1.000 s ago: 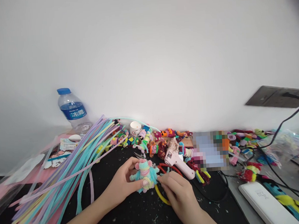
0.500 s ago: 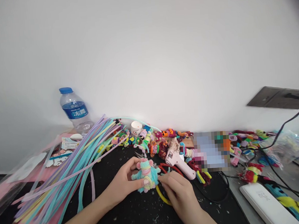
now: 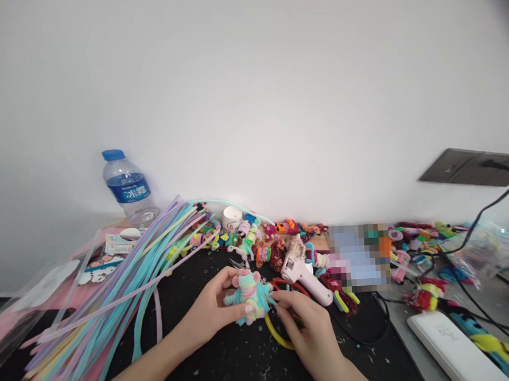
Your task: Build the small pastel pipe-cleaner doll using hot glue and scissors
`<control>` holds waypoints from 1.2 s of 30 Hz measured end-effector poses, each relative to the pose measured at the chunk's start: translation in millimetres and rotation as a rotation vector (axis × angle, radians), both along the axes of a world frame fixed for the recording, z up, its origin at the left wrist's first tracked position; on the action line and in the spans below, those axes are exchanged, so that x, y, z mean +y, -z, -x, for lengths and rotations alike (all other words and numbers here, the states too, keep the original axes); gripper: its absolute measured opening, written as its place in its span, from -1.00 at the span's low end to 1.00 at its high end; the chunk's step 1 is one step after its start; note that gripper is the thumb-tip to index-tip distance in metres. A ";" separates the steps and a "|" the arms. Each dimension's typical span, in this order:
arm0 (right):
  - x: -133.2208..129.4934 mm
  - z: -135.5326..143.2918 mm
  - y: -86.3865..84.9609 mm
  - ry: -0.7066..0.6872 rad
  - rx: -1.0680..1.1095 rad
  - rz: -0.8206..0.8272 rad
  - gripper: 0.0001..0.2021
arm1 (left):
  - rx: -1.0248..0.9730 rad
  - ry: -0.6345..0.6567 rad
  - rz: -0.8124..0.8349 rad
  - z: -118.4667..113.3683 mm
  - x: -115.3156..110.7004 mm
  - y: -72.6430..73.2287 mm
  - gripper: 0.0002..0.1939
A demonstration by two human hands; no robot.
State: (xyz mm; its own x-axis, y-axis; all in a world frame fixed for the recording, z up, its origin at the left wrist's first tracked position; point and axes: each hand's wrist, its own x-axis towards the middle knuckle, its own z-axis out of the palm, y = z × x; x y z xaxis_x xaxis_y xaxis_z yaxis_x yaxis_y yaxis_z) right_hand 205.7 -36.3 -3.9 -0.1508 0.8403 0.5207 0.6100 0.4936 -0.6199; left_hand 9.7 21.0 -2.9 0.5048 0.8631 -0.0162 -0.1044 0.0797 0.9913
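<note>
My left hand [image 3: 212, 311] is closed around a small pipe-cleaner doll [image 3: 248, 286], its thumb across the front. The doll is fuzzy, in pastel blue, pink and yellow, with round pink ears and blue arms. My right hand [image 3: 308, 325] has thumb and forefinger pinched on a bit of blue pipe cleaner at the doll's right side. Just behind my right fingers lies a pair of pliers with red handles [image 3: 286, 280], partly covered. A yellow curved handle [image 3: 277, 335] shows below the doll, between my hands. Beyond them rests a pale pink glue gun [image 3: 307, 279].
A bundle of pastel pipe cleaners [image 3: 126, 290] lies at left, near a water bottle [image 3: 127, 184]. Finished pipe-cleaner figures and a paper cup [image 3: 232, 217] line the wall. A white power bank [image 3: 456, 348], black cables and a wall socket [image 3: 468, 167] are at right.
My right hand's fingertips have shifted slightly up and are pinching at the doll's blue side. My left hand and the doll have hardly moved.
</note>
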 end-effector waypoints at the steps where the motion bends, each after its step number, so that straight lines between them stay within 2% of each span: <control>1: 0.4 -0.2 -0.5 -0.002 0.008 -0.002 -0.80 | 0.002 -0.002 0.003 0.1 0.0 0.1 -0.58; 15: 2.7 -3.4 0.3 -0.042 0.117 0.089 -0.81 | -0.021 0.017 0.004 0.1 0.4 -1.1 -0.58; 21: 4.3 -4.6 -3.1 -0.068 0.108 0.094 -0.79 | -0.051 0.038 0.025 -1.1 -3.2 -0.5 -0.46; 28: 5.0 -5.9 -3.3 -0.089 0.086 0.103 -0.77 | 0.044 0.114 -0.062 0.9 -5.3 -4.3 -0.63; 36: 4.0 -6.8 -1.5 -0.102 0.082 0.109 -0.77 | 0.144 0.135 -0.110 2.2 -7.6 -7.5 -0.70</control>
State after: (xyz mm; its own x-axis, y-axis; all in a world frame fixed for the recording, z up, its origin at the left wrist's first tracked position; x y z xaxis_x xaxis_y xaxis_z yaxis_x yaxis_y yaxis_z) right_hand 212.5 -32.4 -2.4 -0.1992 0.8751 0.4410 0.5057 0.4773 -0.7186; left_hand 7.5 13.4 4.5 0.6154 0.7882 -0.0064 0.0437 -0.0260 0.9987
